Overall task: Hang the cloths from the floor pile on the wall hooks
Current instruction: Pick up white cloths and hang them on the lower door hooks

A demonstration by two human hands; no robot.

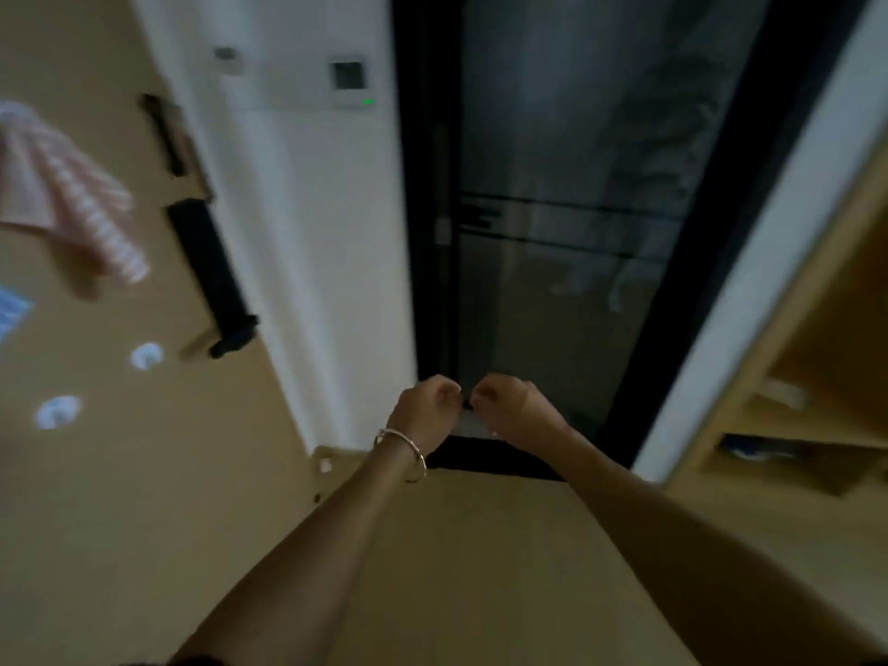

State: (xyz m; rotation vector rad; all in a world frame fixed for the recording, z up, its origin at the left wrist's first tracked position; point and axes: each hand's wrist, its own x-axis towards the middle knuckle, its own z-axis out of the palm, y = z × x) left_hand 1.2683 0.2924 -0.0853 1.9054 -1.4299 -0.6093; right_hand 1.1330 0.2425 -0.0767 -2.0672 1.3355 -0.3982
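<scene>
My left hand (pixel 423 408), with a bangle on its wrist, and my right hand (pixel 509 406) are held close together in front of the dark door, fingers curled. Between them they pinch a small pale cloth (pixel 468 425), mostly hidden by the hands and blurred. On the tan wall at the left hangs a pink striped cloth (pixel 72 204). At the far left edge there is a corner of a blue cloth (pixel 12 314). Below them, two round white wall hooks (pixel 146 355) (pixel 57 412) carry nothing.
A dark glass door (pixel 552 233) in a black frame fills the middle. A long black door handle (pixel 211 276) sticks out from the tan wall on the left. A white wall panel (pixel 348 84) shows a green light. Wooden shelves (pixel 793 425) stand at the right.
</scene>
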